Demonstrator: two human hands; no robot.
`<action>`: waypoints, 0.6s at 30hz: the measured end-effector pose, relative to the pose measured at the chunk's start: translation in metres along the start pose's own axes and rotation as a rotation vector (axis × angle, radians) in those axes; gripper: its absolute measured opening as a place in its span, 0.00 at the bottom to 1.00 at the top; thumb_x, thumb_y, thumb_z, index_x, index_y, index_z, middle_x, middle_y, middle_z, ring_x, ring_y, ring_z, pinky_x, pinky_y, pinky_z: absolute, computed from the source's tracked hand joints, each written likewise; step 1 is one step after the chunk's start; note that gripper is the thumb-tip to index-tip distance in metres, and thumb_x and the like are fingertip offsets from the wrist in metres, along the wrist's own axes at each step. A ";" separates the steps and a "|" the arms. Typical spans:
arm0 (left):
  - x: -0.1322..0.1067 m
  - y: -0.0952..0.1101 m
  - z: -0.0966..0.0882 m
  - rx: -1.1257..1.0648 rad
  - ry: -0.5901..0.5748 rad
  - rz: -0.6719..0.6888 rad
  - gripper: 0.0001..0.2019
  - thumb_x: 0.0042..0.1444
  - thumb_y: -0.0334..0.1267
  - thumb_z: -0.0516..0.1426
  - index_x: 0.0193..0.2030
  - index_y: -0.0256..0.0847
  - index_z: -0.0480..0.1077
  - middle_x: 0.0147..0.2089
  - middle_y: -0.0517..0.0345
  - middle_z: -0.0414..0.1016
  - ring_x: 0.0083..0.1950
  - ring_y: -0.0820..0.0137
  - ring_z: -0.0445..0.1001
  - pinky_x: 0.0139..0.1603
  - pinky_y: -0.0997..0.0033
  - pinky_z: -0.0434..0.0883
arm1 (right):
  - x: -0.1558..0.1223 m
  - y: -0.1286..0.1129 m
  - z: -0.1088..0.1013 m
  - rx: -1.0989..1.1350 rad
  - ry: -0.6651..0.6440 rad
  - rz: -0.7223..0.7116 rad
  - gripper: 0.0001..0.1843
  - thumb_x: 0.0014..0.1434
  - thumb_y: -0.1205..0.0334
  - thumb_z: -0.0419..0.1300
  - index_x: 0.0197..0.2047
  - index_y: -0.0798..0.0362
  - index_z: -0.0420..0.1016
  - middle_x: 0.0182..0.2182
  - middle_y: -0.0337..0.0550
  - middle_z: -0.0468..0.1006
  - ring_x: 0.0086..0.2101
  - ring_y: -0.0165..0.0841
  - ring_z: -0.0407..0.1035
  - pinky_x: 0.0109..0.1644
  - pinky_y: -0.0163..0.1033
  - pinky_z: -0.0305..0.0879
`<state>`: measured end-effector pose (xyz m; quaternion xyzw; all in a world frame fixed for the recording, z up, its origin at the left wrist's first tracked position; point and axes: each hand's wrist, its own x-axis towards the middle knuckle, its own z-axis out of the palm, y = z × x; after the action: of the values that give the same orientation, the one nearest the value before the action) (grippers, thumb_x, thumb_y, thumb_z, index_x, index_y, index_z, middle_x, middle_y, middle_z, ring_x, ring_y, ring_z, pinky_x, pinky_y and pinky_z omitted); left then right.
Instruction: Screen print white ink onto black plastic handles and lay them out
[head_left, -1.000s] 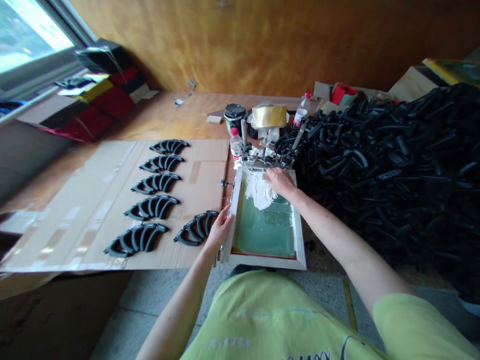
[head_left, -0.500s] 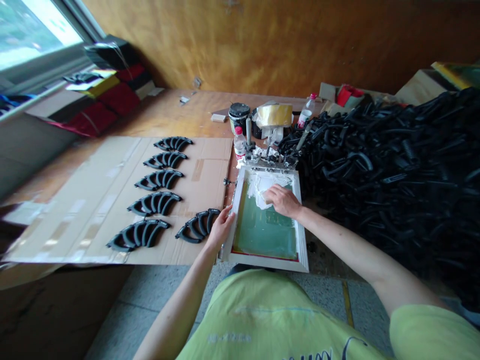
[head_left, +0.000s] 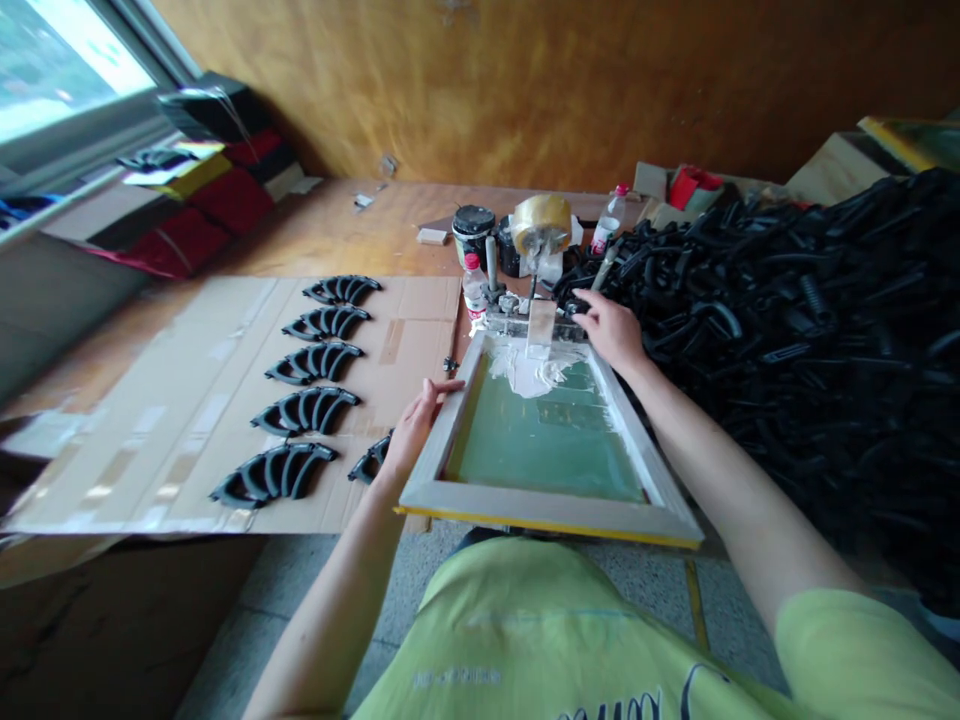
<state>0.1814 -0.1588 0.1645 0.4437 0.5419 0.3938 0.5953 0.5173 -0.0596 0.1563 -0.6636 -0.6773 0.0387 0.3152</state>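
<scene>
A screen-printing frame [head_left: 525, 495] with a green mesh is tilted, its near edge raised toward me. White paste [head_left: 529, 372] is smeared across the far end of the mesh. A pale flat squeegee [head_left: 541, 325] stands in that paste, leaning against the hinge clamp. My left hand [head_left: 414, 425] is at the frame's left rail, fingers stretched out and fingertips touching it. Beyond the frame's right far corner is my right hand [head_left: 611, 328], thumb and fingers apart, beside the edge of the black plastic parts pile [head_left: 787, 330]. Nothing shows in its grasp.
Fanned black curved parts [head_left: 277, 472] lie in several groups on a cardboard sheet [head_left: 172, 400] at left. Behind the frame stand a paint tub [head_left: 473, 235], a tape roll [head_left: 541, 224] and red-capped bottles [head_left: 474, 285]. Boxes [head_left: 225, 205] sit by the window.
The frame's near edge has risen. My right hand has let go of the squeegee and moved right and away from me to the black pile's edge. My left hand has shifted slightly left.
</scene>
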 end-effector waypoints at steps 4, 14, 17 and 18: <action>0.025 0.041 0.019 -0.197 0.023 0.280 0.29 0.57 0.63 0.51 0.50 0.40 0.73 0.38 0.54 0.78 0.36 0.68 0.76 0.37 0.70 0.73 | -0.042 0.041 0.005 0.038 0.007 0.272 0.12 0.61 0.61 0.55 0.45 0.53 0.75 0.33 0.45 0.79 0.36 0.39 0.72 0.44 0.43 0.66; 0.003 -0.031 0.064 -0.285 -0.069 -0.250 0.27 0.57 0.59 0.54 0.52 0.38 0.67 0.42 0.46 0.79 0.37 0.65 0.79 0.29 0.70 0.75 | -0.147 -0.054 0.053 -0.057 -0.192 -0.157 0.08 0.62 0.59 0.59 0.40 0.52 0.76 0.37 0.48 0.76 0.44 0.41 0.66 0.51 0.46 0.61; -0.026 -0.077 0.063 -0.311 -0.069 -0.397 0.22 0.57 0.55 0.56 0.46 0.37 0.69 0.36 0.49 0.79 0.34 0.65 0.79 0.28 0.71 0.74 | -0.173 -0.083 0.051 0.043 -0.275 -0.479 0.10 0.65 0.61 0.55 0.47 0.51 0.75 0.37 0.45 0.76 0.43 0.37 0.66 0.50 0.43 0.62; -0.034 -0.088 0.055 -0.312 -0.013 -0.392 0.20 0.57 0.54 0.56 0.44 0.37 0.69 0.35 0.50 0.79 0.33 0.66 0.79 0.26 0.73 0.73 | -0.179 -0.081 0.049 0.076 -0.327 -0.579 0.12 0.66 0.63 0.54 0.49 0.50 0.75 0.38 0.44 0.76 0.43 0.36 0.66 0.50 0.42 0.62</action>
<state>0.2319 -0.2228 0.0913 0.2353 0.5464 0.3468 0.7251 0.4086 -0.2162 0.0882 -0.4163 -0.8775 0.0785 0.2249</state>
